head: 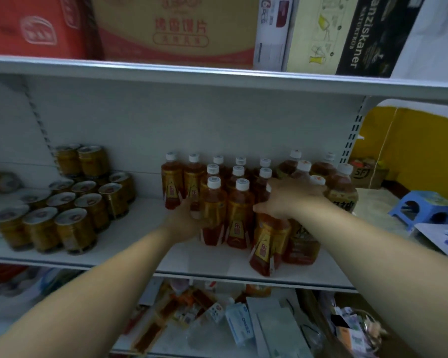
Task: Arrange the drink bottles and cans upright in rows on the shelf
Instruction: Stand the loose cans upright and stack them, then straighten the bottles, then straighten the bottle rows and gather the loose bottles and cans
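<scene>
Right hand (pixel 287 200) grasps the top of a tilted bottle (pixel 267 244) near the shelf (pixel 145 244) front edge.
Left hand (pixel 185 218) lies against the front bottle (pixel 212 215); its fingers are hidden, so cannot tell its grip. Small bottles (pixel 238 177) stand in rows mid-shelf: amber drink, white caps, yellow-red labels. Bigger bottles (pixel 342 187) stand just right. Gold cans (pixel 75 228) stand upright, well apart on the left.

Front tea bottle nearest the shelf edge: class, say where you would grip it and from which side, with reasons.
Grip the front bottle round its narrower upper part, coming from above and in front. A larger bottle stands close on its right and a row bottle on its left, so its sides look blocked. The right hand holds it there.
</scene>
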A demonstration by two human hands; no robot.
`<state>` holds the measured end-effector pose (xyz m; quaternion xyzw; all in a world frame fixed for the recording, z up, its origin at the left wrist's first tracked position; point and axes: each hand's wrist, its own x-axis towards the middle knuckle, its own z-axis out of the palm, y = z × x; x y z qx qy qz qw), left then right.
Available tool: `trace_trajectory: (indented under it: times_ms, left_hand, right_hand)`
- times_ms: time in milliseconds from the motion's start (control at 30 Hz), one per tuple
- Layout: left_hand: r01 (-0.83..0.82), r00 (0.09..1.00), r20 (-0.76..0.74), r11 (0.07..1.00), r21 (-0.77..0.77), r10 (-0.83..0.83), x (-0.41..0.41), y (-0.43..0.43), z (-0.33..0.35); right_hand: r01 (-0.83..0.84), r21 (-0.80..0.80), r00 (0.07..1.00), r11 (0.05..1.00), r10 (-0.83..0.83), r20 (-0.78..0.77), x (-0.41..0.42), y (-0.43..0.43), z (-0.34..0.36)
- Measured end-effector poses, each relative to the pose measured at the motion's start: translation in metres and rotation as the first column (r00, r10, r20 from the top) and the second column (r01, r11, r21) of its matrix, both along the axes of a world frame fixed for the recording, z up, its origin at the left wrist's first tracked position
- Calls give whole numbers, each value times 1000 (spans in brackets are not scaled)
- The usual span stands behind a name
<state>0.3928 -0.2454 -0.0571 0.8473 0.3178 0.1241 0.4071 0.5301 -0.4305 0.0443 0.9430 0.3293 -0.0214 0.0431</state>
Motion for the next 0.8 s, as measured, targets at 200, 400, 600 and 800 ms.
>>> trace_trajectory:
  times_ms: [200,400,600,800]
  left_hand:
    - [77,984,-171,981,177,-47,-79,45,44]
    - [61,982,-186,965,254,-13,-195,106,62]
    - [3,964,-244,920,392,101,-329,193,69]
    - [-117,927,-303,938,326,221,-450,276,67]
  right_hand:
    - [-189,97,981,977,182,72,-54,70,27]
    - [-377,189,926,907,371,68,-153,196,28]
    - [-401,265,902,877,429,-54,-268,318,12]
    - [-508,227,838,831,537,-93,-358,422,6]
